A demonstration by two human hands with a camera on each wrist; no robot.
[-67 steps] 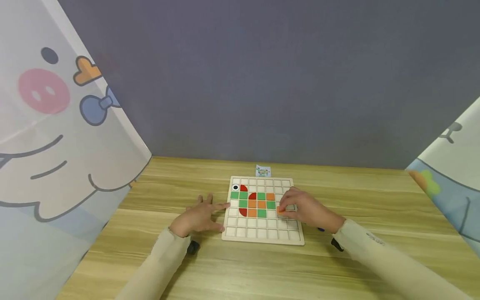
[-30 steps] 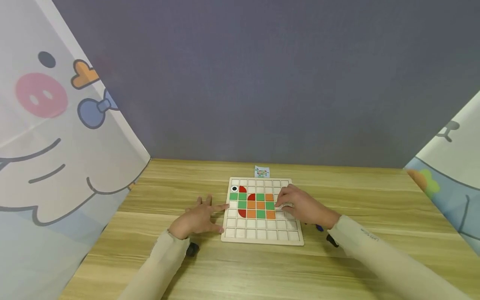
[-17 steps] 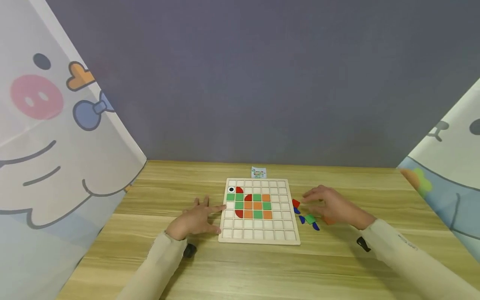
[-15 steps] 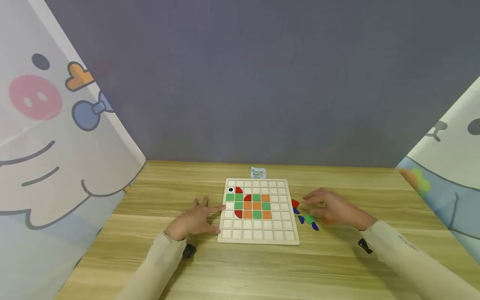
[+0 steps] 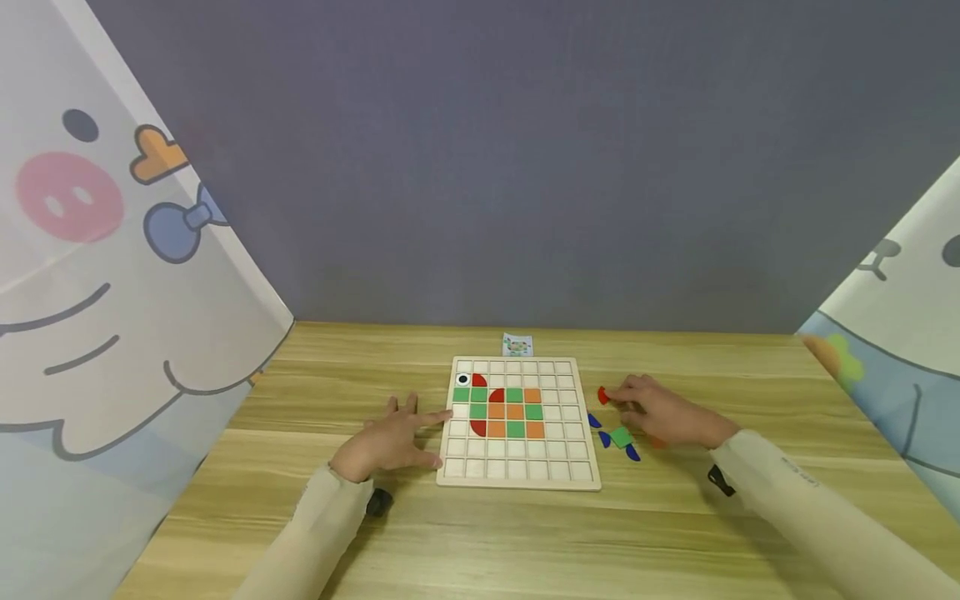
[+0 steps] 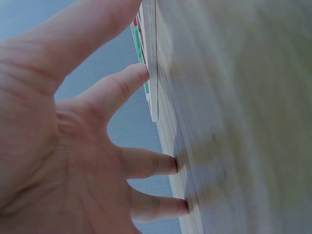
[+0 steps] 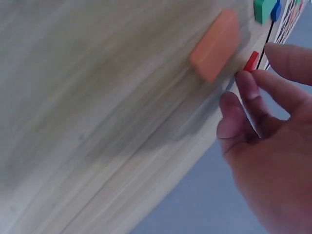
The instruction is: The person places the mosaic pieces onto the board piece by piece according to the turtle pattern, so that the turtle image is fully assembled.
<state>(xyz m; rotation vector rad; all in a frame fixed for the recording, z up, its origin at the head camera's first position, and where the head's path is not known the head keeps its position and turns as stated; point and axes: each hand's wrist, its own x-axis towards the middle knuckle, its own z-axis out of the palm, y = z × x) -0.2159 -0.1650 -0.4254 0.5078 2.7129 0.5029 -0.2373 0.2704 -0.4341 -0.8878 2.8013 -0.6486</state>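
My left hand (image 5: 392,437) lies spread at the left side of the wooden grid board (image 5: 517,483), its index fingertip touching the board's edge. In the left wrist view, other fingertips (image 6: 170,165) of it rest on the table. To the right of the board, my right hand (image 5: 663,412) has its index fingertip on a red quarter-circle tile (image 5: 603,395). Its thumb stands apart from that tile, and the other fingers are bent. Beneath this hand an orange tile (image 7: 214,46) lies partly hidden. Green, orange and red tiles and a round eye tile (image 5: 462,379) fill some squares.
Beside the board's right edge lie a green square tile (image 5: 621,437) and several blue tiles (image 5: 633,452). A small picture card (image 5: 517,345) lies behind the board. A grey partition (image 5: 555,167) rises at the table's back edge.
An orange tile was set in the board's grid. Afterwards my right hand left the board for the loose tiles and shifted the red tile away from the board's edge. My left hand stayed put.
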